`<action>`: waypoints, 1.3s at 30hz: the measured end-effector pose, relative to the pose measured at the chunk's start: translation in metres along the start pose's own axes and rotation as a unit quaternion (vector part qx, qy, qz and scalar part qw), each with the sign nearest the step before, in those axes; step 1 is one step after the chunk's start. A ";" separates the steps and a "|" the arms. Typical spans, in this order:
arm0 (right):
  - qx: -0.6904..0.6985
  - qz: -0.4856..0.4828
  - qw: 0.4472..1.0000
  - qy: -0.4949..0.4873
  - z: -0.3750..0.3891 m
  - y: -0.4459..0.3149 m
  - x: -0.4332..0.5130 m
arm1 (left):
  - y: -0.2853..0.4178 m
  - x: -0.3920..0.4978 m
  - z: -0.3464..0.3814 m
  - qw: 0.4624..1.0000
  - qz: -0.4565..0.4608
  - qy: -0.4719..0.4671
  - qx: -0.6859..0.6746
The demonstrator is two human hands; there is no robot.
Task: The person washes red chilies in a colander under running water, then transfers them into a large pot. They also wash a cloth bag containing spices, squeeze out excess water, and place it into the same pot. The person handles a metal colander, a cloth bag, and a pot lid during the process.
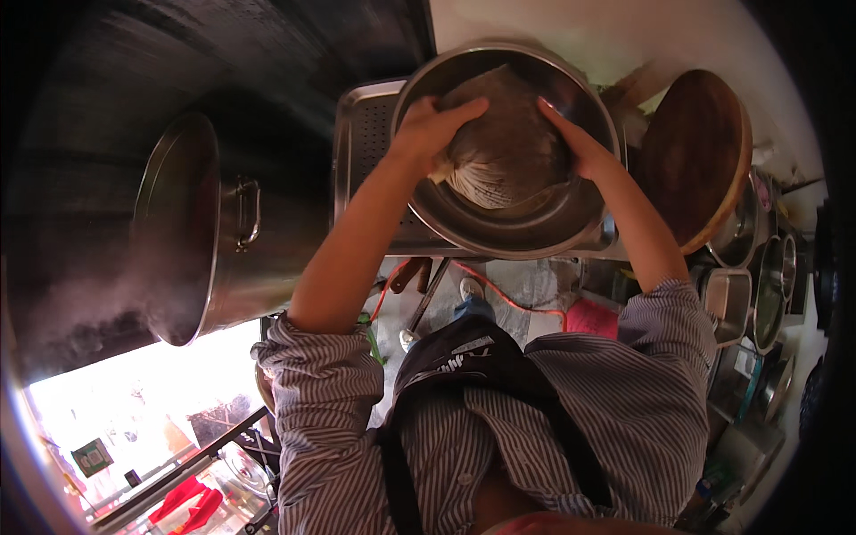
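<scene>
Both my hands are on a full bag [501,140] whose gathered end shows pleats at its lower left. What fills it looks brown; I cannot tell what it is. My left hand [435,130] grips the bag's left side, thumb over the top. On the opposite side my right hand [576,142] holds it, with some fingers hidden behind. The bag is within a wide round steel basin [508,244]. Under the basin's left part lies a perforated steel tray [371,134].
A tall steel pot [257,281] with a side handle [249,214] stands at left, steam rising beside it. Right of the basin leans a round wooden board [692,157]. Several steel pans [727,301] line the right side. An orange hose [508,297] crosses the floor.
</scene>
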State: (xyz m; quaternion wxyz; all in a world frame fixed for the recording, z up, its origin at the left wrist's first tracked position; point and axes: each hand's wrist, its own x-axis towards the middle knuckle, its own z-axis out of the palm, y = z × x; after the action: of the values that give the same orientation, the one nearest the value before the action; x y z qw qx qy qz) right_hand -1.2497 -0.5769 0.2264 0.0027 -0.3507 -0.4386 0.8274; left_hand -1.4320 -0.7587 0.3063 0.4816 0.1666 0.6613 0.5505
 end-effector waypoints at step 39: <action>-0.357 -0.033 0.905 -0.230 0.694 0.069 0.050 | -0.038 -0.300 -0.499 0.866 0.228 0.327 -0.303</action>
State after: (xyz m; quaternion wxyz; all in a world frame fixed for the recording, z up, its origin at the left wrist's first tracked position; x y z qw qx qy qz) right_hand -1.6710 -1.1056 0.4032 -0.1966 -0.1137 -0.7040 0.6729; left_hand -1.6852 -1.2798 0.3737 0.1258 -0.0308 0.5254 0.8409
